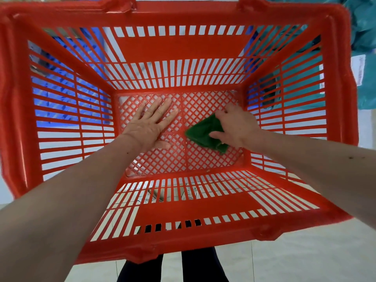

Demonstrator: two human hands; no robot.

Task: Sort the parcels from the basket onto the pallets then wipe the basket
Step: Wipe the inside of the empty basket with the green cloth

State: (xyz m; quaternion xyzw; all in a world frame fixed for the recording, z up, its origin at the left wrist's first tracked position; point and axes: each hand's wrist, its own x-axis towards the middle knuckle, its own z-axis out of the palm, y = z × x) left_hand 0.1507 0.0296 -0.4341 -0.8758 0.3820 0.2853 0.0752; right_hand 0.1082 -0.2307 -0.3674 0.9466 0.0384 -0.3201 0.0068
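Note:
A large red plastic basket [189, 47] with slotted walls and a lattice floor fills the view, and no parcels lie in it. Both my arms reach down inside. My left hand [150, 123] lies flat on the left half of the lattice floor, fingers straight and spread. My right hand [236, 126] grips a folded green cloth [203, 132] and holds it against the right half of the floor. Part of the cloth is hidden under that hand.
Teal parcels [366, 39] lie outside the basket at the right, one with a white label [359, 69]. Something blue [59, 102] shows through the left wall's slots. Pale floor tiles [305, 259] and my dark-clad legs [195, 267] are below the basket's near edge.

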